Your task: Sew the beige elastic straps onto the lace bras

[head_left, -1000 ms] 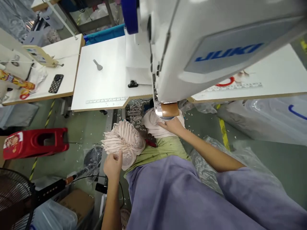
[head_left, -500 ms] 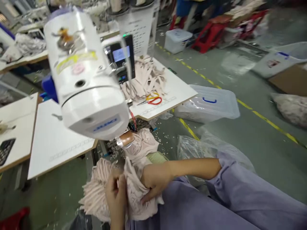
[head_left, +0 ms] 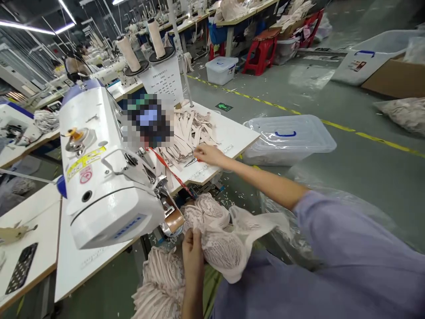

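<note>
A pale pink lace bra [head_left: 223, 250] hangs over my lap, its light mesh wing spread to the right. Thumb and fingers of my left hand [head_left: 193, 250] pinch its left edge, just below the sewing machine's brown-and-metal end [head_left: 173, 220]. My right hand [head_left: 210, 156] is stretched out over the table, fingers closed together at the front of a heap of pale fabric strips [head_left: 189, 130]. Scissors [head_left: 191, 162] lie right under that hand; their blades show, while the handles are mostly covered. Whether the fingers grip a strip or the scissors is hidden.
The white sewing machine [head_left: 109, 177] fills the left. More ruffled pink pieces [head_left: 162, 283] hang below it. A lidded clear bin [head_left: 292, 133] stands on the floor right of the table [head_left: 232, 135]. Thread cones [head_left: 129, 53] stand behind; a phone [head_left: 22, 268] lies at left.
My right hand has left the bra and reached forward to the strips and scissors on the table. My left hand still holds the bra, now opened out. The view has shifted.
</note>
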`<act>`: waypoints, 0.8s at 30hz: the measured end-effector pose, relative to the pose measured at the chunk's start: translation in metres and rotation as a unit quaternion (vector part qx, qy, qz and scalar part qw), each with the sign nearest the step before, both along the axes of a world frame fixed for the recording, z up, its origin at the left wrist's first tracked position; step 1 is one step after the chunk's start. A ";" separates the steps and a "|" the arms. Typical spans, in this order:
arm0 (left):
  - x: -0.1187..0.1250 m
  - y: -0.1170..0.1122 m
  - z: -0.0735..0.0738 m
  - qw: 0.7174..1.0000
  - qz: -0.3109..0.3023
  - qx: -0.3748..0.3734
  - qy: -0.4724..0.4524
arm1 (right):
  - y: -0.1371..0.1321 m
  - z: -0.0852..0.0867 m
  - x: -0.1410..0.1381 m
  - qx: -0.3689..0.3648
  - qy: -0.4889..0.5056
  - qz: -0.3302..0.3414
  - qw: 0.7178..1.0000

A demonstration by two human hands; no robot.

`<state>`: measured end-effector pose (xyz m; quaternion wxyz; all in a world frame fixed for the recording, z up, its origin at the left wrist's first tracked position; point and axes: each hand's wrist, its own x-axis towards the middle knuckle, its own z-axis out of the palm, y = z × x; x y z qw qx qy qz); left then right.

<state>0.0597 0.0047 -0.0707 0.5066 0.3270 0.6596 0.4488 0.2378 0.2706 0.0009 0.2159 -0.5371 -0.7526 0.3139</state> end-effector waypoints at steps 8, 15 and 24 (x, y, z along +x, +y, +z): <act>0.000 -0.011 0.016 0.997 -0.003 0.016 0.074 | 0.083 -0.007 -0.028 -0.025 0.053 -0.075 0.995; 0.010 -0.004 0.048 0.928 -0.117 0.216 0.279 | 0.018 -0.011 -0.017 -0.137 0.222 0.000 0.965; -0.031 0.000 0.068 0.791 -0.003 0.205 0.577 | -0.128 -0.012 -0.037 -0.300 0.363 0.175 0.865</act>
